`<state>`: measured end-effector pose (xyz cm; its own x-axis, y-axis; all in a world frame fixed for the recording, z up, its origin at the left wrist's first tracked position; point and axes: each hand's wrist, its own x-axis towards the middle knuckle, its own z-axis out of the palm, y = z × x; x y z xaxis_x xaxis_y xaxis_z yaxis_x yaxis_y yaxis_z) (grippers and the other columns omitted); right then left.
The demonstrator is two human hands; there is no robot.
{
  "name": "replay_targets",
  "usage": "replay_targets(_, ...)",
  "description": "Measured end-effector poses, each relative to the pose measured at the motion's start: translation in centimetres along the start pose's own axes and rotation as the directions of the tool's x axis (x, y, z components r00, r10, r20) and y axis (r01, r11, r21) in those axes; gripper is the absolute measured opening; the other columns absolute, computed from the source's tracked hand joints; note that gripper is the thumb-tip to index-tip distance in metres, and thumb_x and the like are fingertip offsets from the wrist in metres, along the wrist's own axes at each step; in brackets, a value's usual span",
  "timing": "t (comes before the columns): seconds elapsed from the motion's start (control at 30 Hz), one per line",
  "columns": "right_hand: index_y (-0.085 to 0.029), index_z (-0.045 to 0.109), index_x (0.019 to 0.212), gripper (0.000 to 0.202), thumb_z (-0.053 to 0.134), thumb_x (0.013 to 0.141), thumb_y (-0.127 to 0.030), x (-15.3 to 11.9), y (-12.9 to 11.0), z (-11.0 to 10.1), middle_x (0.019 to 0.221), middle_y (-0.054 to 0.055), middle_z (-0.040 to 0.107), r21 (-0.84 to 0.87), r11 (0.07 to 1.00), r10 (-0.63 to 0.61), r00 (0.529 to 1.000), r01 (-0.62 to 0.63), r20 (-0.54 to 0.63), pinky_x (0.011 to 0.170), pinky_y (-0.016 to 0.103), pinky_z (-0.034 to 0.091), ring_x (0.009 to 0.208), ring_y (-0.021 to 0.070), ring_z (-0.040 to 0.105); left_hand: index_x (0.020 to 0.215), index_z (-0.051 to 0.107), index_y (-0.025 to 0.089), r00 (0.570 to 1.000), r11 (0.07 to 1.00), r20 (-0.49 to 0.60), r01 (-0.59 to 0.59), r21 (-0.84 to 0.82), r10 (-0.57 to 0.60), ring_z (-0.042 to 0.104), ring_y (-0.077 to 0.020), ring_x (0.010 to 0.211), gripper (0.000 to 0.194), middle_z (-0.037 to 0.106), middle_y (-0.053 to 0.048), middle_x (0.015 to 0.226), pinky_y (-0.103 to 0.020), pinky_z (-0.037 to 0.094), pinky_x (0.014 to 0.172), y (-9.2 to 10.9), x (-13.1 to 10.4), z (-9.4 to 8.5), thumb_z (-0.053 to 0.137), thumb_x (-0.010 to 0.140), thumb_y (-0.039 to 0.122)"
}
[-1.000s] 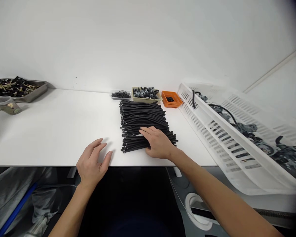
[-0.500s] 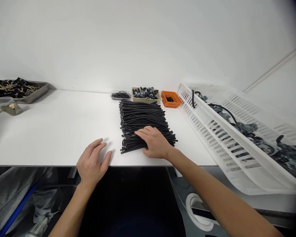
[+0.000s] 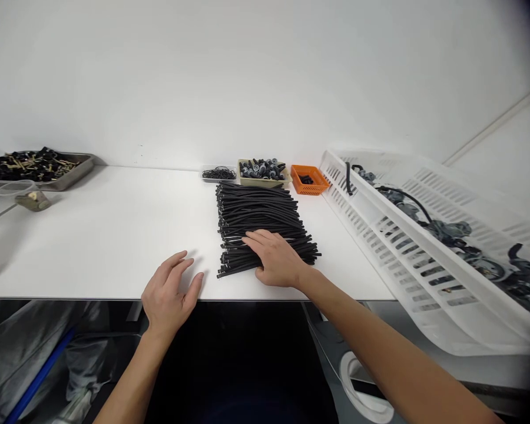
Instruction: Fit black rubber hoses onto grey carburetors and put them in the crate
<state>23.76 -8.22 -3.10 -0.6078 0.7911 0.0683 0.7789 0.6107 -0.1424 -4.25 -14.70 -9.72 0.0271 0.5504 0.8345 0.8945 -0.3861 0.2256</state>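
A broad stack of thin black tubes [image 3: 260,209] lies side by side on the white table, their left ends roughly lined up. My right hand [image 3: 276,258] rests on the near part of the stack, fingers extended over the tubes and thumb at the near edge; it is open and its fingertips touch the tubes. To the left of the stack, my left hand [image 3: 170,288] hovers over the table's front edge, open, fingers apart and curved, holding nothing.
Behind the stack stand a clear tray of black rings [image 3: 219,179], a cream tray of small parts [image 3: 265,182] and an orange basket [image 3: 310,187]. A big white crate [image 3: 406,247] fills the right. A metal tray [image 3: 77,172] and clear cup [image 3: 33,200] are at left.
The view has shifted slightly, so everything appears a little lower and further right. Both hands keep nearly the same pose and place relative to the tubes.
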Motion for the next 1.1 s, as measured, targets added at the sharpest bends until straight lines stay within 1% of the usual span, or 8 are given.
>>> replay_targets(0.17,-0.007,0.053,0.156,0.080,0.061,0.077,-0.020,0.0,-0.2,-0.1,0.157,0.019,0.058,0.001,0.999,0.040,0.999,-0.039,-0.005,0.111,0.051,0.044,0.140,0.0345,0.050,0.115,0.073,0.021,1.000,1.000,-0.004,0.004,0.002,-0.004,0.080,-0.0224,0.100,0.027,0.080,-0.007,0.122,-0.029,0.057,0.072,-0.1,0.0,0.1,0.080,0.090,0.030)
replay_targets(0.33,-0.007,0.050,0.158,0.081,0.059,0.080,-0.022,0.0,-0.1,0.3,0.167,0.019,0.049,-0.016,0.999,0.043,0.999,-0.043,-0.005,0.116,0.052,0.039,0.150,0.0350,0.041,0.114,0.073,0.022,1.000,1.000,0.005,0.005,0.011,-0.005,0.079,-0.0215,0.098,0.026,0.080,-0.006,0.122,-0.028,0.056,0.071,0.0,0.1,0.1,0.080,0.091,0.030)
replay_targets(0.43,-0.007,0.053,0.155,0.078,0.061,0.079,-0.023,0.2,-0.2,0.3,0.158,0.019,0.058,-0.013,0.999,0.037,0.999,-0.037,-0.007,0.115,0.050,0.039,0.146,0.0350,0.045,0.114,0.073,0.022,1.000,1.000,0.005,0.005,0.010,-0.005,0.079,-0.0214,0.098,0.026,0.080,-0.006,0.122,-0.029,0.056,0.071,0.0,0.1,0.1,0.080,0.091,0.030)
replay_targets(0.57,-0.009,0.061,0.146,0.071,0.067,0.077,-0.026,0.8,-0.2,-0.6,0.137,0.019,0.067,-0.037,0.997,0.068,0.998,-0.067,0.018,0.108,0.048,0.042,0.126,0.0348,0.056,0.114,0.073,0.022,1.000,1.000,0.013,0.006,0.008,-0.006,0.079,-0.0217,0.099,0.025,0.080,-0.007,0.121,-0.029,0.057,0.072,0.1,0.2,0.1,0.079,0.091,0.031)
replay_targets(0.73,-0.012,0.065,0.138,0.064,0.069,0.075,-0.023,1.7,-0.4,-1.9,0.128,0.018,0.069,-0.114,0.988,0.117,0.983,-0.101,0.145,0.100,0.047,0.046,0.115,0.0349,0.063,0.113,0.073,0.022,1.000,1.000,0.007,0.007,0.013,-0.007,0.080,-0.0219,0.097,0.025,0.081,-0.007,0.121,-0.029,0.056,0.070,0.1,0.1,0.1,0.079,0.091,0.031)
replay_targets(0.87,-0.014,0.073,0.116,0.046,0.072,0.071,-0.016,1.9,-0.6,-2.3,0.114,0.018,0.073,-0.129,0.986,0.128,0.969,-0.102,0.213,0.089,0.045,0.051,0.105,0.0359,0.067,0.113,0.073,0.022,1.000,1.000,0.007,0.009,0.010,-0.009,0.080,-0.0215,0.097,0.024,0.081,-0.006,0.120,-0.028,0.056,0.069,0.2,0.1,0.1,0.079,0.091,0.030)
replay_targets(0.97,-0.016,0.073,0.101,0.032,0.071,0.070,-0.012,1.7,-0.7,-2.4,0.108,0.016,0.075,-0.125,0.988,0.122,0.963,-0.094,0.240,0.084,0.040,0.053,0.100,0.0338,0.069,0.113,0.073,0.023,1.000,1.000,0.005,0.007,0.002,-0.007,0.080,-0.0220,0.097,0.025,0.081,-0.007,0.120,-0.028,0.057,0.069,0.0,0.0,0.2,0.079,0.090,0.030)
replay_targets(1.1,-0.020,0.070,0.095,0.028,0.068,0.069,-0.009,1.4,-0.8,-2.3,0.103,0.014,0.077,-0.106,0.992,0.097,0.971,-0.075,0.218,0.078,0.039,0.053,0.094,0.0331,0.073,0.117,0.071,0.023,0.999,1.000,0.039,0.021,-0.021,-0.020,0.079,-0.0243,0.104,0.028,0.079,-0.009,0.125,-0.033,0.062,0.082,-0.1,0.0,0.1,0.078,0.091,0.030)
